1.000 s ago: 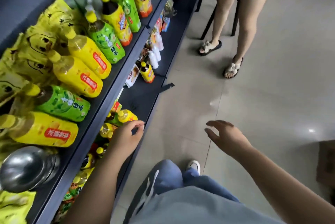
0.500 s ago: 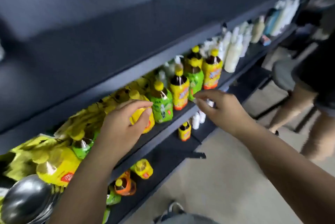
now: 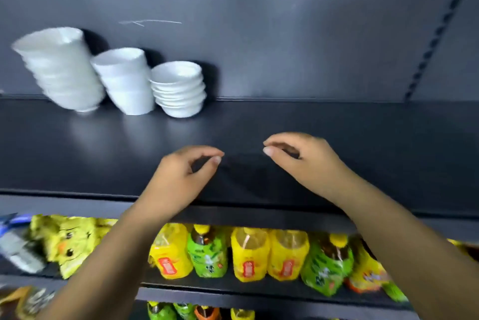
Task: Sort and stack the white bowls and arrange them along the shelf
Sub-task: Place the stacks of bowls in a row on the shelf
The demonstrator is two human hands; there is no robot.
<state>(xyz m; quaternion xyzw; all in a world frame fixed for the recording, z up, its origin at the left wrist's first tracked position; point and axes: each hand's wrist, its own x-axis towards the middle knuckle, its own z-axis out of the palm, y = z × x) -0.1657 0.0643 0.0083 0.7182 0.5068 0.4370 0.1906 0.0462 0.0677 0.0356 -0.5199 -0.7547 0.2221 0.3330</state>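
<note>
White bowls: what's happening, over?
Left hand, right hand empty, above shelf. Three white bowl stacks back left, untouched. Nothing between hands and bowls.

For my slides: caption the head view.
Empty left hand and right hand hover above dark shelf near three white bowl stacks.

Nothing legible on that lower shelf, the blur saw to that. The yellow bottles [image 3: 169, 255] each carried a red label [image 3: 168, 266] with pale characters on it, but they were smeared past reading. The green bottles [image 3: 207, 255] showed white marks low on their wrappers, and those could not be made out either. Far right, a bottle with an orange band [image 3: 365, 279] had light lettering that was too soft to tell. The yellow packets [image 3: 70, 242] at the left showed a cartoon face and no word that could be read. The blue-and-white pack [image 3: 15, 244] beside them was streaked, its print lost. No brand, no number and no price could be read anywhere.
</note>
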